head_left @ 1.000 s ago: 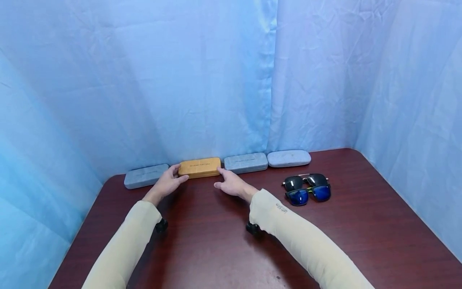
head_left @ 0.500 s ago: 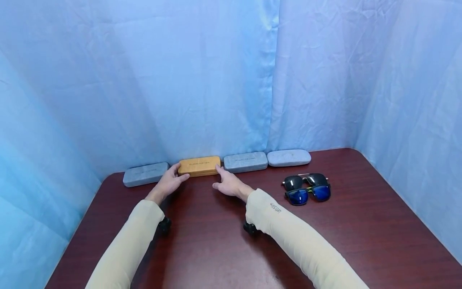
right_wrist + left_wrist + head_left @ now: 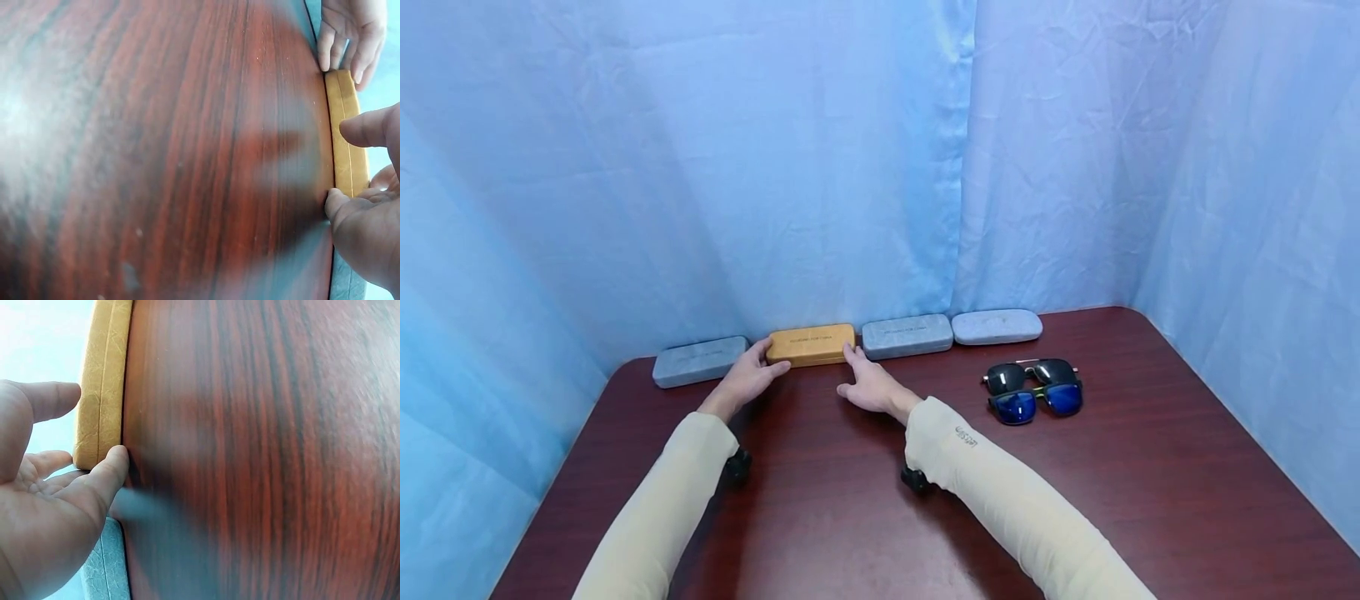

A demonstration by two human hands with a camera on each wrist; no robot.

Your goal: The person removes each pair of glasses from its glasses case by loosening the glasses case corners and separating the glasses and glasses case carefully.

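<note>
Blue curtains back a dark wooden surface (image 3: 865, 500). The yellow case (image 3: 810, 345) lies between both hands: left hand (image 3: 747, 380) and right hand (image 3: 871, 387) touch its ends, fingers (image 3: 107, 475) loose, not gripping.

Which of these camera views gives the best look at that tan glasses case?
The head view: it shows the whole tan glasses case from above, in a row with three grey cases, a hand at each end. The wrist views show only its side edge, seen close up beside blurred tabletop and fingers.
</note>
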